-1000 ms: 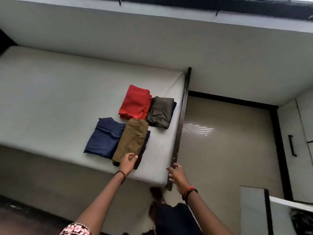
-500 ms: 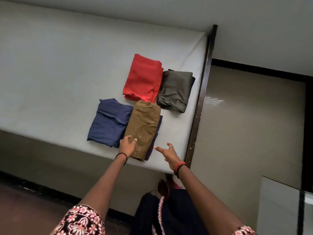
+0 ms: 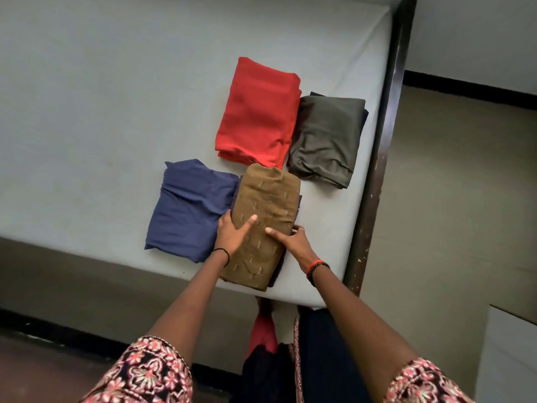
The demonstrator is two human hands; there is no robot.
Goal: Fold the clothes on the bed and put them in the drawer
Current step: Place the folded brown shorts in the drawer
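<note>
Clasping the folded brown garment [image 3: 268, 199] between left hand [image 3: 232, 237] and right hand [image 3: 293, 244], I see fingers curled round its side edges, thumbs flat on top; it lies on the mattress [image 3: 87, 112].

Room inventory:
- Bed [image 3: 116, 112]: pale grey mattress cover, smooth, evenly lit.
- End rail [image 3: 388, 146]: dark wood, scuffed and chipped low down, runs along the mattress's right edge.
- Floor [image 3: 450, 222]: beige, faint sheen, right of the rail.
- Wall [image 3: 479, 33]: off-white, upper right.
- Skirting [image 3: 465, 86]: black band where the wall meets the floor.
- Panel [image 3: 511, 362]: white, lower right corner.
</note>
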